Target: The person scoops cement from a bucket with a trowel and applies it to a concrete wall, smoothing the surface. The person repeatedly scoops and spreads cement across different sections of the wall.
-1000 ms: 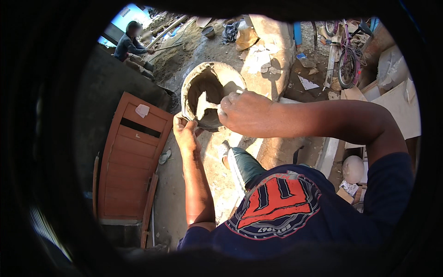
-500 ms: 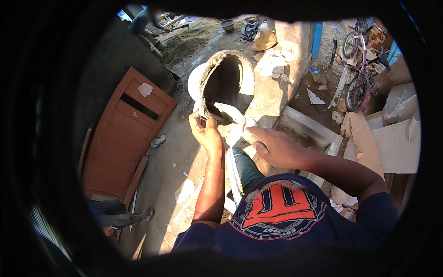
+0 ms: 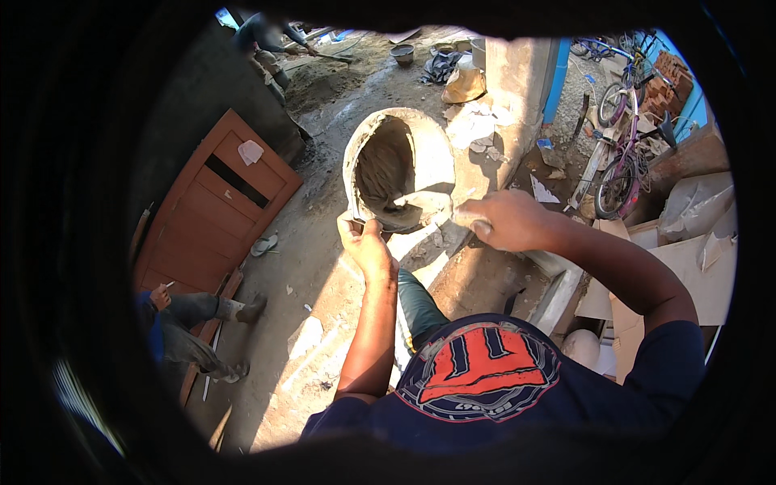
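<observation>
A mortar-crusted bucket (image 3: 434, 149) is tilted in front of me, its mouth facing left and toward me. Grey wet mortar (image 3: 384, 170) coats its inside and lies in it. My left hand (image 3: 370, 252) is closed on the near edge of the rim, fingers hooked over it. In my right hand (image 3: 509, 225), fingers wrapped round its handle, is a trowel (image 3: 428, 204) smeared with mortar. The trowel's blade reaches into the near side of the bucket's mouth. My right palm hides most of the handle.
A reddish-brown door (image 3: 214, 222) leans at the left. A person (image 3: 190, 323) stands near it; another person (image 3: 263, 40) works with a long tool at the far left. A concrete pillar (image 3: 517, 77), bicycles (image 3: 626, 153), and cardboard (image 3: 594, 299) are to the right. A small black bucket (image 3: 402, 53) stands far back.
The bucket has turned and sits slightly nearer, showing the mortar inside. My right hand has shifted right and up with the trowel. The person at the left has come further into view.
</observation>
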### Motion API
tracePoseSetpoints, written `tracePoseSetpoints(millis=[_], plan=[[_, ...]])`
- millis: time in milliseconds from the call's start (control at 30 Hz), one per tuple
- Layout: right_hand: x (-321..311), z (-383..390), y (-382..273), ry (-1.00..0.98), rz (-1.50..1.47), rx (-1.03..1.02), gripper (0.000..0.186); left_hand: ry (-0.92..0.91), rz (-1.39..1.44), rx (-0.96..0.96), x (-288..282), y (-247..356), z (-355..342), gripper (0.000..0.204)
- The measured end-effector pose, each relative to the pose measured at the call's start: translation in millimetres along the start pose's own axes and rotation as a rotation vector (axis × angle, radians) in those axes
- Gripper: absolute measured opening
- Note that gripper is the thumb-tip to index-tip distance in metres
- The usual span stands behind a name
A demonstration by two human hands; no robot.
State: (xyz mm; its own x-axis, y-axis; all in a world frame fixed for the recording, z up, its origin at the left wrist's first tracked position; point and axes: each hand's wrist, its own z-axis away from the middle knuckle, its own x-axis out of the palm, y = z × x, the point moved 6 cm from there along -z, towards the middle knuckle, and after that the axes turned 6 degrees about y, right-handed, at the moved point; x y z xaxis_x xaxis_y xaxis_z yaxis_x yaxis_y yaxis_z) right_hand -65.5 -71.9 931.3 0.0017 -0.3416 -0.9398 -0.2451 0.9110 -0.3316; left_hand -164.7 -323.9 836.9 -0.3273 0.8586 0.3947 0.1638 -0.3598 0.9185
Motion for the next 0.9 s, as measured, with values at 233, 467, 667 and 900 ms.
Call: tracePoseSetpoints(millis=[233,467,667,900], plan=[[12.5,-55.3,22.7,0.163,0.105,0.057,0.046,-0.081,0.005,-0.025,-2.7,-0.6,2.9,0.028],[38.2,-31.6,35.4,-0.149,0.228,-0.021,0.052,-0.158,0.022,0.035,-4.8,11.7,-6.9,0.031],[15.9,-39.9,38.9,0.379,-0.026,-0.186,0.048,-0.281,-0.049,0.033,1.1,19.2,-15.3,0.034],[18.5,-40.0,23.8,0.301,-0.005,-0.025,0.048,-0.260,-0.094,0.025,-1.4,15.5,-16.5,0.036]])
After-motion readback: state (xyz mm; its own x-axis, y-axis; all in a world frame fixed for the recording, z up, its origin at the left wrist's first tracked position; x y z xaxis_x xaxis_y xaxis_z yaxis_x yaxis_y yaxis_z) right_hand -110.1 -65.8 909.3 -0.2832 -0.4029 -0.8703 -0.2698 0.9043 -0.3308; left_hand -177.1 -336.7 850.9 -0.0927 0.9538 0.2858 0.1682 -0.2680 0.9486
